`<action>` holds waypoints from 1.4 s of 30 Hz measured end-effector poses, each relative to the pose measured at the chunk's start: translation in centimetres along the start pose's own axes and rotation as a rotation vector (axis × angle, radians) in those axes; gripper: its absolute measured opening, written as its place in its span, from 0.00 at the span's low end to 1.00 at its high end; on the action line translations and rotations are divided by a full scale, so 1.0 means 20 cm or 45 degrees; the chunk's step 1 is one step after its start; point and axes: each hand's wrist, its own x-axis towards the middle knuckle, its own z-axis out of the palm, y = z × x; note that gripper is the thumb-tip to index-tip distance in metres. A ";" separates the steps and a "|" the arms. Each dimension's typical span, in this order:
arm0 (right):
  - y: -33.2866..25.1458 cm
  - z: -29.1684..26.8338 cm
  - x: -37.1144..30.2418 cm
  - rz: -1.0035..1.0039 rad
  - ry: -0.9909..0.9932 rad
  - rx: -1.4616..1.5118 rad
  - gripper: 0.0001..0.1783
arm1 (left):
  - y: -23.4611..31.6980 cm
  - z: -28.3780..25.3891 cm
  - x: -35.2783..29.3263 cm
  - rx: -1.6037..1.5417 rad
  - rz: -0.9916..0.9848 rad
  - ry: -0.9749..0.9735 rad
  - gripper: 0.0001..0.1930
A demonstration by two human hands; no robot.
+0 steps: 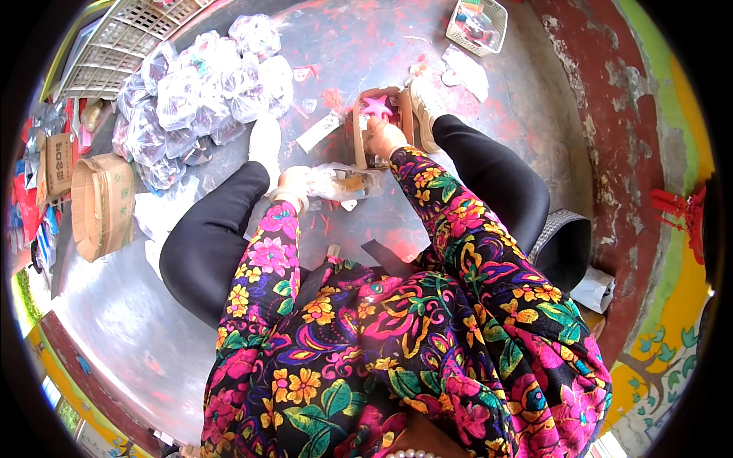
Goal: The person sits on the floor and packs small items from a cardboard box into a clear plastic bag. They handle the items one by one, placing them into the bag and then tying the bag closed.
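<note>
My left hand is closed on the near end of a clear plastic bag, which lies to its right just above the floor. Something brownish-yellow shows inside the bag; its kind is too blurred to tell. Between my feet stands a small open cardboard box. Over its near part is my right hand, fingers curled down into it; what they hold, if anything, is hidden. A pink star-shaped piece rests in the far part of the box, just beyond my right fingers.
Several filled clear plastic bags are heaped at the far left. A white label strip lies left of the box. Beyond my right shoe are a flat white bag and a white basket. A larger carton stands at left.
</note>
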 end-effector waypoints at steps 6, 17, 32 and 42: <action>0.14 -0.07 0.02 0.191 0.277 1.315 0.14 | 0.01 -0.02 0.06 0.163 0.031 -0.131 0.05; -0.24 0.17 -0.31 0.727 -0.876 1.403 0.08 | -0.03 -0.03 0.15 -0.095 0.027 -0.013 0.12; -0.15 -0.34 -0.14 0.079 -0.464 1.525 0.09 | -0.06 -0.05 0.20 -0.007 0.033 -0.009 0.12; 0.01 -0.03 -0.06 0.014 -0.145 -0.289 0.32 | 0.04 0.00 0.03 0.014 0.011 0.048 0.15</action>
